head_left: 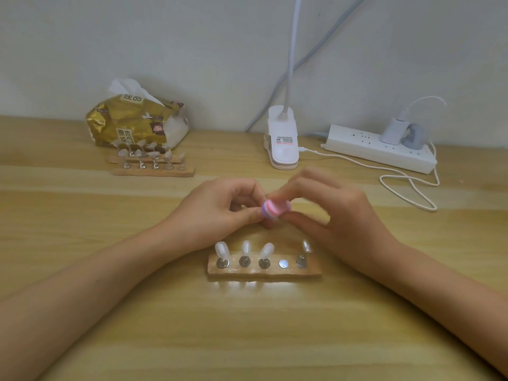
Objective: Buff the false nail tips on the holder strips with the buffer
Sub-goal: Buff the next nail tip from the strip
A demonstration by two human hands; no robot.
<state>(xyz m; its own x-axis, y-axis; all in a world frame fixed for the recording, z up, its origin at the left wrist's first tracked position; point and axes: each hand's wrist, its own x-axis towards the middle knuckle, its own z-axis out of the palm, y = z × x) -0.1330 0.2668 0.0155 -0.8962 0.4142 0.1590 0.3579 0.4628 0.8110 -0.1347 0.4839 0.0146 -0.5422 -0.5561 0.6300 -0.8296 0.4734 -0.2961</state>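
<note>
Head cam: both hands meet above the centre of the wooden table, forearms coming in from the bottom corners. R hand, motion-blurred, grips the buffer, a small pink/white/purple block, w/ thumb under and fingers curled over it. L hand has fingers curled, thumb and index tip pinched right at the buffer's L end; can't tell if it holds the buffer or sth small hidden behind it. Just nearer the person lies a holder strip w/ four clear nail tips upright on metal stands; 4th spot from L is a bare metal disc. Two more strips w/ tips sit back L, just in front of a gold tissue pack. Back R: white clip lamp, power strip w/ charger, white cable looping on the table.
</note>
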